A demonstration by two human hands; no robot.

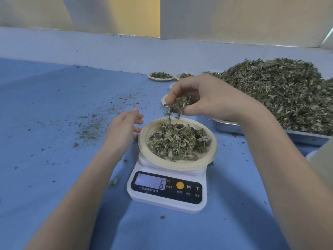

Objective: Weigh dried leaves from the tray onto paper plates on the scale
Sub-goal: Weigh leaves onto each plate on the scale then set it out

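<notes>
Right hand pinches dried green leaves directly above the round paper plate. Left hand, fingers relaxed, hovers just beside its rim.

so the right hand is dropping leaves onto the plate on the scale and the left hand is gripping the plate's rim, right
Not quite. The head view shows the left hand open beside the paper plate, fingers relaxed near its rim and gripping nothing. The rest stands: the right hand holds a pinch of dried leaves above the plate on the scale and lets them fall onto it.
</notes>
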